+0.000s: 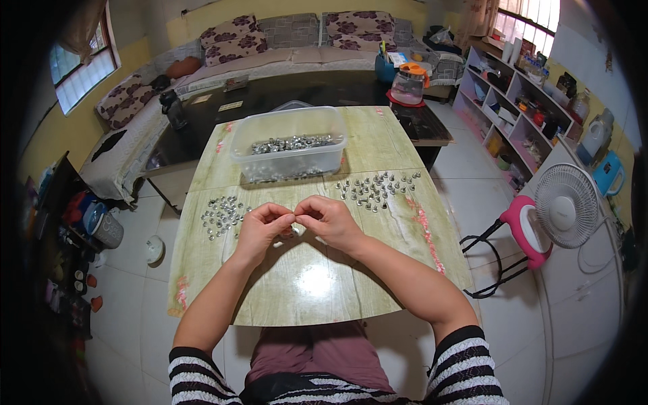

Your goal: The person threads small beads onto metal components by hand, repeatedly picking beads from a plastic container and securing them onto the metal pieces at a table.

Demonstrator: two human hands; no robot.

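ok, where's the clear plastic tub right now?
Head view: the clear plastic tub sits at the far end of the pale green table, slightly left of centre, just beyond the left hand and right hand.

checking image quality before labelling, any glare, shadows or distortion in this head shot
Head view: white glare on the tabletop, below the left hand and right hand in frame; shadows near both; straight edges bowed by fisheye; black rim.

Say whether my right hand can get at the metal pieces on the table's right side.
Probably yes: the metal pieces lie just beyond and to the right of your right hand, with nothing visible standing between. Its fingers are pinched up against your left hand, though.
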